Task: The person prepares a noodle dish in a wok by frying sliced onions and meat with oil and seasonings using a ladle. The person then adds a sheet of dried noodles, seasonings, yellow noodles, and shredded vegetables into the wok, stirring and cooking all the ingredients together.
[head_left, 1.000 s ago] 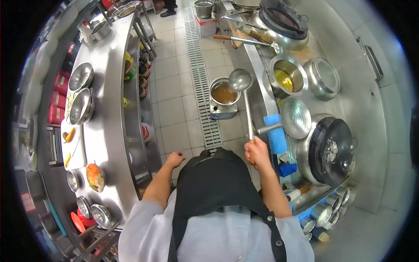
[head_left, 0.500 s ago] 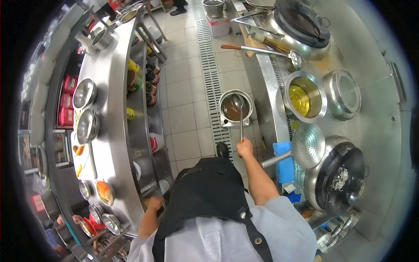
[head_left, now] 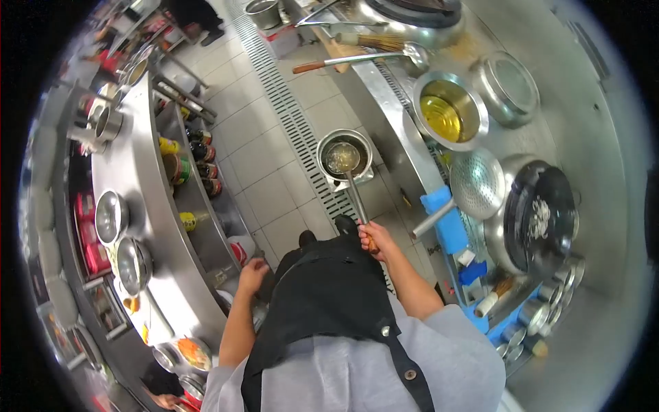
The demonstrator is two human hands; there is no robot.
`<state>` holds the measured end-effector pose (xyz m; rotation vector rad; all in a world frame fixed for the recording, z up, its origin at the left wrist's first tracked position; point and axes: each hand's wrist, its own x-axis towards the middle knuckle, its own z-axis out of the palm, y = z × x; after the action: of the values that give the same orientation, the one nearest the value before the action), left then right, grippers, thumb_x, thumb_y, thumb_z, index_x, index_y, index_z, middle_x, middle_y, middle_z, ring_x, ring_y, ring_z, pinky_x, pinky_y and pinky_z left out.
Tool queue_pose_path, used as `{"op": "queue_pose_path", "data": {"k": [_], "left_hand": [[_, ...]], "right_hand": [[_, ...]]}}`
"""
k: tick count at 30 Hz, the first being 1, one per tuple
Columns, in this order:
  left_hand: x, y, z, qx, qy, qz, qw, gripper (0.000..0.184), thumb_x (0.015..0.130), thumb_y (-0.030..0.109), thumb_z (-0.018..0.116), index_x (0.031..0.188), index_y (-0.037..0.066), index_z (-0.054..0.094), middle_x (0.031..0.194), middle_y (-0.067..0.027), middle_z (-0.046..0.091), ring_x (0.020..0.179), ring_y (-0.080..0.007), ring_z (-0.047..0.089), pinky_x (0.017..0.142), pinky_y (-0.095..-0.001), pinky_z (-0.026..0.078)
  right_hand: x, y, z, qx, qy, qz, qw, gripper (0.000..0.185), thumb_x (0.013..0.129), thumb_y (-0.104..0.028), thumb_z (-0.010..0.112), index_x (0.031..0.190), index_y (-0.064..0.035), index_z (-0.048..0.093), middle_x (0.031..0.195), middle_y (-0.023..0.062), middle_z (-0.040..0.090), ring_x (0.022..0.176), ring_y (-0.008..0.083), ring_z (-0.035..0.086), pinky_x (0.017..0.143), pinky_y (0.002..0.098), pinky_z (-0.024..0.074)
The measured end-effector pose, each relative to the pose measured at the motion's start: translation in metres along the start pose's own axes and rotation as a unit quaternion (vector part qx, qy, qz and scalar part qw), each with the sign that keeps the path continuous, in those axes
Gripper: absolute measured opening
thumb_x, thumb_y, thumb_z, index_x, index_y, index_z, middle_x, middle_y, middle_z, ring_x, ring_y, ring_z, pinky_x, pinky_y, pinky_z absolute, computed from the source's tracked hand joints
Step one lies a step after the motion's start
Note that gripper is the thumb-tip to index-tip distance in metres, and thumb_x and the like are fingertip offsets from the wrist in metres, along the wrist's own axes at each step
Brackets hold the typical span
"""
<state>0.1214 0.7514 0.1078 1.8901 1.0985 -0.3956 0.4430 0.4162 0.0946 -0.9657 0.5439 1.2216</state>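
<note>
My right hand (head_left: 376,239) is closed around the wooden grip of a long-handled metal ladle (head_left: 357,198). The ladle's bowl is down inside a round metal pot (head_left: 368,145), over or in brownish liquid; how deep it sits I cannot tell. The pot stands low, beside the floor drain, on a small metal base (head_left: 365,175). Beside the left counter's lower shelf, my left hand (head_left: 255,275) hangs with its fingers loosely curled and no object showing in it.
Right, the stove counter carries a pot of yellow oil (head_left: 441,117), a perforated strainer (head_left: 477,184), a wok (head_left: 546,216) with pale scraps and another ladle (head_left: 357,60). Steel bowls (head_left: 111,218) line the left counter (head_left: 168,254). Another person's legs (head_left: 195,20) show far back.
The view has turned, shifting the pot left. My right hand has come nearer my body, with the ladle's handle slanting more. My left hand has risen forward beside the shelf.
</note>
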Motion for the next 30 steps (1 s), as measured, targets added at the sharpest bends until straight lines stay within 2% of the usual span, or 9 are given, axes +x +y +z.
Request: {"op": "queue_pose_path", "data": {"k": [3,10,12,13,15,19,22,24,30], "left_hand": [[0.036,0.023,-0.027,-0.073,0.034,0.051,0.995,0.044,0.091,0.026,0.075,0.123,-0.002,0.067,0.115,-0.0191,0.075,0.107,-0.0273,0.072,0.095,-0.0374,0.055],[0.107,-0.094,-0.017,0.127,-0.076,0.015,0.989,0.036,0.091,0.026,0.072,0.114,-0.001,0.072,0.109,-0.0179,0.075,0.103,-0.0305,0.072,0.091,-0.0393,0.055],[0.112,-0.134,-0.021,0.478,-0.137,0.358,0.790,0.030,0.090,0.027,0.070,0.107,0.003,0.075,0.100,-0.0169,0.075,0.098,-0.0322,0.071,0.086,-0.0429,0.055],[0.109,-0.146,-0.022,0.345,-0.188,0.257,0.883,0.027,0.091,0.027,0.069,0.105,0.006,0.076,0.098,-0.0163,0.075,0.095,-0.0334,0.071,0.083,-0.0440,0.055],[0.097,-0.141,-0.018,0.262,-0.188,0.188,0.928,0.023,0.090,0.026,0.069,0.102,0.007,0.076,0.093,-0.0151,0.075,0.089,-0.0328,0.072,0.078,-0.0439,0.056],[0.035,-0.051,-0.009,0.210,-0.133,0.145,0.958,0.023,0.089,0.019,0.071,0.098,-0.003,0.074,0.091,-0.0153,0.075,0.084,-0.0246,0.072,0.077,-0.0390,0.056],[0.031,-0.027,0.016,0.279,-0.076,0.216,0.933,0.026,0.089,0.017,0.072,0.101,-0.006,0.072,0.093,-0.0168,0.075,0.086,-0.0225,0.071,0.080,-0.0372,0.056],[0.014,0.024,0.051,0.144,0.001,0.092,0.985,0.026,0.089,0.017,0.073,0.103,-0.006,0.072,0.095,-0.0177,0.076,0.087,-0.0238,0.072,0.082,-0.0367,0.056],[-0.046,0.279,0.188,0.014,-0.105,0.363,0.926,0.027,0.097,0.010,0.067,0.118,-0.006,0.065,0.114,-0.0190,0.073,0.106,-0.0256,0.071,0.093,-0.0378,0.055]], "right_hand": [[-0.026,0.022,0.011,0.030,-0.019,-0.028,0.999,0.029,0.100,-0.012,0.064,0.127,-0.0080,0.056,0.078,0.0021,0.056,0.057,0.0099,0.052,0.048,0.0263,0.0429],[-0.135,0.037,0.073,0.100,-0.060,-0.091,0.989,0.039,0.103,-0.013,0.057,0.140,-0.0053,0.051,0.080,0.0007,0.050,0.056,0.0071,0.047,0.048,0.0241,0.0396],[-0.162,0.033,0.079,0.126,-0.097,-0.116,0.980,0.042,0.102,-0.012,0.058,0.143,-0.0042,0.049,0.081,0.0011,0.051,0.056,0.0074,0.048,0.048,0.0247,0.0410],[-0.175,0.032,0.080,0.136,-0.119,-0.132,0.975,0.043,0.102,-0.012,0.058,0.143,-0.0040,0.048,0.082,0.0014,0.052,0.056,0.0077,0.049,0.048,0.0253,0.0424],[-0.206,0.029,0.078,0.162,-0.145,-0.161,0.963,0.046,0.102,-0.012,0.059,0.145,-0.0034,0.047,0.082,0.0018,0.052,0.056,0.0080,0.051,0.048,0.0258,0.0439],[-0.267,0.006,0.053,0.190,-0.180,-0.219,0.940,0.051,0.101,-0.013,0.060,0.148,-0.0022,0.044,0.083,0.0024,0.052,0.054,0.0081,0.051,0.046,0.0255,0.0442],[-0.316,-0.018,0.020,0.193,-0.185,-0.270,0.925,0.055,0.100,-0.012,0.061,0.151,-0.0021,0.042,0.084,0.0035,0.053,0.053,0.0082,0.052,0.045,0.0254,0.0448],[-0.352,-0.032,-0.007,0.203,-0.176,-0.306,0.913,0.056,0.099,-0.012,0.061,0.151,-0.0020,0.041,0.085,0.0044,0.054,0.053,0.0083,0.052,0.045,0.0256,0.0451],[-0.420,-0.074,-0.089,0.153,0.042,-0.407,0.900,0.055,0.094,-0.007,0.064,0.144,0.0002,0.043,0.077,0.0055,0.057,0.052,0.0119,0.055,0.045,0.0278,0.0457]]}}
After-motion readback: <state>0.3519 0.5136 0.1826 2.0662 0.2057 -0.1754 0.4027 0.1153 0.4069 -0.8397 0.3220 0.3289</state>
